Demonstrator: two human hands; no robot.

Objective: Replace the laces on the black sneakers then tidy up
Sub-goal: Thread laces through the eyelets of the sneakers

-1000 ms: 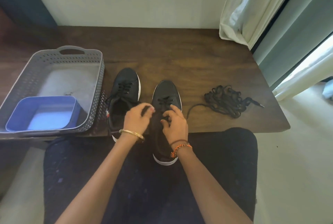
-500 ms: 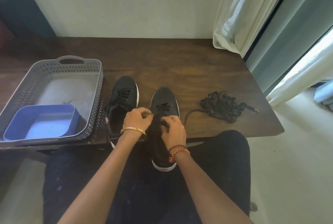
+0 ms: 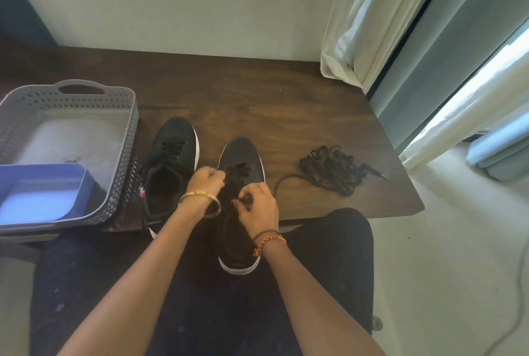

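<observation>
While both hands pinch the right sneaker's [image 3: 242, 155] lace, loose laces [image 3: 332, 174] lie right, basket [image 3: 128, 115] left.

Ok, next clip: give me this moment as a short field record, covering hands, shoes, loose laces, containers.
left hand: fingers curled at the laces of the right-side sneaker
right hand: pinching at the same laces
right-side sneaker: heel overhangs the table edge toward the lap
left-side sneaker: laced, untouched
loose laces: piled on the table, right of the shoes
grey basket: holds a blue tub
</observation>
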